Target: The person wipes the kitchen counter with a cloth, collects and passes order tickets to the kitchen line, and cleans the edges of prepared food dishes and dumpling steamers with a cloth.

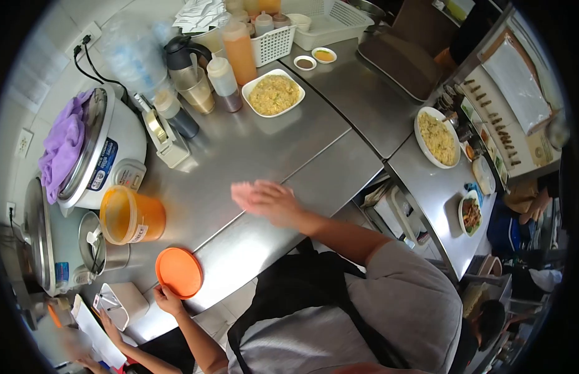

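My right hand point(264, 198) is over the steel counter point(239, 149), pressed on a pinkish cloth that shows at its edges. My left hand point(170, 300) pinches the rim of a round orange lid point(179, 273) near the counter's front edge. Behind the lid stands an open orange tub point(132, 215) with a white label. A square white bowl of yellow rice point(274, 93) sits farther back, beside a squeeze bottle point(224, 84).
A rice cooker point(109, 149) with a purple cloth point(66, 144) and a tape dispenser point(160, 134) stand at left. Baskets point(274, 45) line the back. More dishes point(437, 138) are at right. A co-worker's arms point(137, 352) reach in at lower left.
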{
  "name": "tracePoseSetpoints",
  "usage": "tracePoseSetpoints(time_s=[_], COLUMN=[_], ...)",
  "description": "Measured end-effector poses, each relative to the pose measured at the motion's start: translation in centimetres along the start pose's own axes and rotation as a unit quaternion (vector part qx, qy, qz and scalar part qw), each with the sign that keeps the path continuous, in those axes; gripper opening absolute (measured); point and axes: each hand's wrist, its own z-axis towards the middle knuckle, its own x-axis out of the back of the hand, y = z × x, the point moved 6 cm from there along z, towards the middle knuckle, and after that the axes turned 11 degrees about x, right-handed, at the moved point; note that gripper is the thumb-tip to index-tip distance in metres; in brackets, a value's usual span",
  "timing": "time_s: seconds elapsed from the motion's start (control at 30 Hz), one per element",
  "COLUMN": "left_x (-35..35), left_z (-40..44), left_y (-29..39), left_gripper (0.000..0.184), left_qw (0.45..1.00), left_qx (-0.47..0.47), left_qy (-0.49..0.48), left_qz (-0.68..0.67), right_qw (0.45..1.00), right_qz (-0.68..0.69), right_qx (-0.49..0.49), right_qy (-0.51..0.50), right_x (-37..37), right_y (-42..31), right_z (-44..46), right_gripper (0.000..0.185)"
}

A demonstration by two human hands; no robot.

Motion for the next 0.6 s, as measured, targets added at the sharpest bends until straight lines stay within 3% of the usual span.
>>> tracePoseSetpoints(time_s=[0.1, 0.13, 0.2, 0.27, 0.33, 0.4, 0.47, 0.53, 0.6], left_x=[0.2, 0.2, 0.2, 0.3, 0.2, 0.4, 0.2, 0.4, 0.5], left_z=[0.4, 0.3, 0.2, -0.2, 0.1, -0.2, 0.4, 0.2, 0.2], left_y=[-1.3, -1.3, -1.2, -0.4, -0.8, -0.9, -0.3, -0.4, 0.3], left_gripper=[0.013, 0.013, 0.013, 0.010, 0.011, 0.012, 0.012, 0.012, 0.013], left_qw=[1.000, 1.000, 1.000, 1.000, 0.999, 0.999, 0.998, 0.997, 0.997], left_qx=[-0.008, -0.002, 0.010, 0.013, 0.021, 0.010, -0.001, 0.001, 0.003], left_qy=[0.012, 0.016, 0.022, 0.025, 0.027, 0.045, 0.060, 0.061, 0.066], left_qz=[0.002, 0.000, -0.003, 0.013, 0.015, 0.025, 0.034, 0.053, 0.044], right_qw=[0.966, 0.977, 0.993, 0.969, 0.934, 0.977, 0.995, 0.997, 0.998], right_qz=[0.219, 0.194, 0.047, -0.130, -0.245, -0.133, -0.056, -0.048, -0.039], right_qx=[-0.116, -0.085, -0.100, -0.175, -0.230, -0.163, -0.042, -0.007, -0.047], right_qy=[0.069, 0.025, 0.049, 0.116, 0.119, 0.042, 0.074, 0.057, 0.033], right_x=[1.0, 2.5, 7.5, 8.4, 4.2, 1.1, -1.6, -3.1, -4.5], right_y=[4.4, 7.3, 13.3, 15.7, 18.2, 14.4, 11.2, 11.3, 12.8], right_z=[-3.3, -3.4, -2.9, -2.7, -2.7, 2.3, 6.5, 10.9, 14.9], right_gripper=[0.036, 0.031, 0.026, 0.028, 0.029, 0.031, 0.032, 0.034, 0.035])
